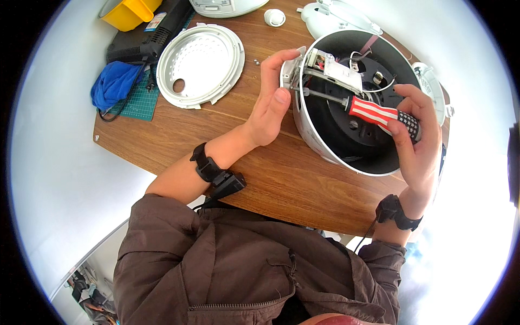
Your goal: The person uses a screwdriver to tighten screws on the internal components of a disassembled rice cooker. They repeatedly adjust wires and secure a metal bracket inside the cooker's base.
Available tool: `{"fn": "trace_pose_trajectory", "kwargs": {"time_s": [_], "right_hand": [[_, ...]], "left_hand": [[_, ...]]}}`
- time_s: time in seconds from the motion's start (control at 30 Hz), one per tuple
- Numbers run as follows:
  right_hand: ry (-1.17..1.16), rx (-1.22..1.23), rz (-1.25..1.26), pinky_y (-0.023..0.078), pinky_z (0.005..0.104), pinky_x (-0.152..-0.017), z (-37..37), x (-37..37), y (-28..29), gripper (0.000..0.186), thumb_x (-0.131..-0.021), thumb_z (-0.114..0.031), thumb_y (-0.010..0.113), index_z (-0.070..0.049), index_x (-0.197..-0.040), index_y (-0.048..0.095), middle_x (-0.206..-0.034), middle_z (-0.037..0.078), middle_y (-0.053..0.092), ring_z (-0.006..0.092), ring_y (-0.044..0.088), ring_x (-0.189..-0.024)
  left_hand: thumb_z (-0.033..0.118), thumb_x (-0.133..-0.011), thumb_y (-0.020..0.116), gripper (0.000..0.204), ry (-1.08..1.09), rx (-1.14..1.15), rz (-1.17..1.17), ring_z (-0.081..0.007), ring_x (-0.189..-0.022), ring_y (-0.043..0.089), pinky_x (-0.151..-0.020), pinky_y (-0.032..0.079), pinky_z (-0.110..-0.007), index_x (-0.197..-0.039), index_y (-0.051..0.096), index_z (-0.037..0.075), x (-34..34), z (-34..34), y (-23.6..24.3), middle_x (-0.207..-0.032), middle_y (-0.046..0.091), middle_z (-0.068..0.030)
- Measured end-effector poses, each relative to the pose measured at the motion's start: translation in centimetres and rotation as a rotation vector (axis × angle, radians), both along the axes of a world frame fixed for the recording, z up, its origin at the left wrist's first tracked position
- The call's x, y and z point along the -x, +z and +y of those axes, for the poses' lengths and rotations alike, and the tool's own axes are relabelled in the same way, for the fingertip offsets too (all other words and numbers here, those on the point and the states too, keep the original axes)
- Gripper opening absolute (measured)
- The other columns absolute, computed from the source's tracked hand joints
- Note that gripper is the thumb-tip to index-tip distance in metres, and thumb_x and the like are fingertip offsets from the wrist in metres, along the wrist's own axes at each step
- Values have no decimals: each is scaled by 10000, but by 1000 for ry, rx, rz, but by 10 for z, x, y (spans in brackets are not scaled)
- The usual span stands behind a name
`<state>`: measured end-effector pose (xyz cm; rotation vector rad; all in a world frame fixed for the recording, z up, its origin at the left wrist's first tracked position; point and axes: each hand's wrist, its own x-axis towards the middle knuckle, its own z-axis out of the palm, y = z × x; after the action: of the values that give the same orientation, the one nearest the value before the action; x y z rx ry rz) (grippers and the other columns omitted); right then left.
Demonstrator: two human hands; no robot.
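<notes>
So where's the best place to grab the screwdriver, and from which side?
Probably by the screwdriver's striped handle, coming from the right, as the right hand does. The handle is much thicker than the thin shaft, and its end faces right, while the shaft points left toward the pot's wall.

No lettering or numbers legible. Small white-and-blue label [155,21] sat on black vented housing [127,47]; its print was too small to read. Screwdriver [379,112] handle bore stars and stripes.
</notes>
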<state>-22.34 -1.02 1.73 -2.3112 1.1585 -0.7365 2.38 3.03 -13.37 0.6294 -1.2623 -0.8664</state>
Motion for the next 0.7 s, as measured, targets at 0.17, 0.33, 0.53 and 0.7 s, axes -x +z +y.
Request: {"fn": "trace_pose_trajectory", "kwargs": {"time_s": [0.17,0.33,0.53,0.7], "right_hand": [[111,13,-193,510,296,-878,-5,6,-10,762,-617,20,877,-53,-1327,610,-969,35,609,160,592,-908],[102,59,-53,503,292,-803,-9,8,-8,595,-822,-102,803,-53,-1376,593,-901,53,609,166,600,-849],[34,-68,-130,495,309,-819,-4,7,-10,578,-834,-68,781,-46,-1379,591,-904,57,593,162,586,-851],[204,57,-209,476,311,-921,-10,12,-14,725,-647,70,834,-33,-1331,617,-1012,53,585,159,573,-949]], "left_hand": [[523,-1094,368,706,24,5,-42,-231,-1437,336,-1206,247,-393,-1556,207,14,-2,-2,-5,-1540,334,-156],[517,-1095,363,700,16,-15,-11,-229,-1437,331,-1204,247,-392,-1555,209,12,-2,-1,-2,-1538,333,-155],[522,-1093,362,709,29,-16,-19,-229,-1435,330,-1203,245,-389,-1558,206,10,-3,0,-4,-1536,329,-156],[527,-1092,361,717,34,-7,-33,-233,-1435,329,-1203,242,-388,-1556,204,3,-1,-1,-6,-1533,328,-160]]}}
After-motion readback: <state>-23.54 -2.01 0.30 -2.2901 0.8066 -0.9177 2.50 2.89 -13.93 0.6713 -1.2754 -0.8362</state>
